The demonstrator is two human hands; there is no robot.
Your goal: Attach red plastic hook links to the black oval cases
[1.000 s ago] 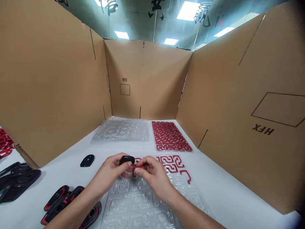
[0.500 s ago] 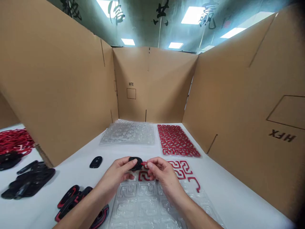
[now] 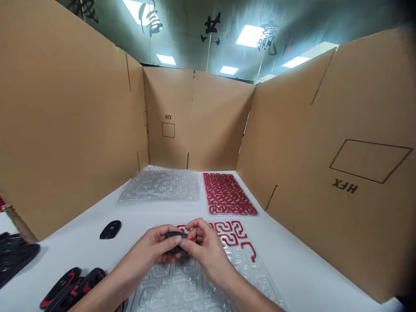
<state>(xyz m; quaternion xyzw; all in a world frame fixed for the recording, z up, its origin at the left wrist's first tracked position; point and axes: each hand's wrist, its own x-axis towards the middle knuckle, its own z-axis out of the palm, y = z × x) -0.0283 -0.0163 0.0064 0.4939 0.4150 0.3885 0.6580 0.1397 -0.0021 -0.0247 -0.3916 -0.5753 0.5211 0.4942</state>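
My left hand (image 3: pixel 154 247) is closed around a small black oval plastic shell (image 3: pixel 175 235), thumb on top. Pressed against the shell's right end are the fingertips of my right hand (image 3: pixel 206 249), pinching a red strip (image 3: pixel 193 239) that is mostly hidden by the fingers. Below both hands lies a clear blister tray (image 3: pixel 191 290). Curved red strips (image 3: pixel 224 226) sit in its far pockets, and one hook-shaped red strip (image 3: pixel 249 249) lies at its right side. The nearer pockets show no red.
Another black shell (image 3: pixel 110 229) lies at left. Black pieces with red trim (image 3: pixel 73 288) are piled front left, beside more black parts (image 3: pixel 14 255). Farther back are stacked clear trays (image 3: pixel 159 184) and a full red-strip tray (image 3: pixel 227 195). Cardboard walls (image 3: pixel 198 125) enclose the table.
The view has swung a little to the right. My hands have come closer together, and my right fingers now press against the black shell, covering most of the red strip.
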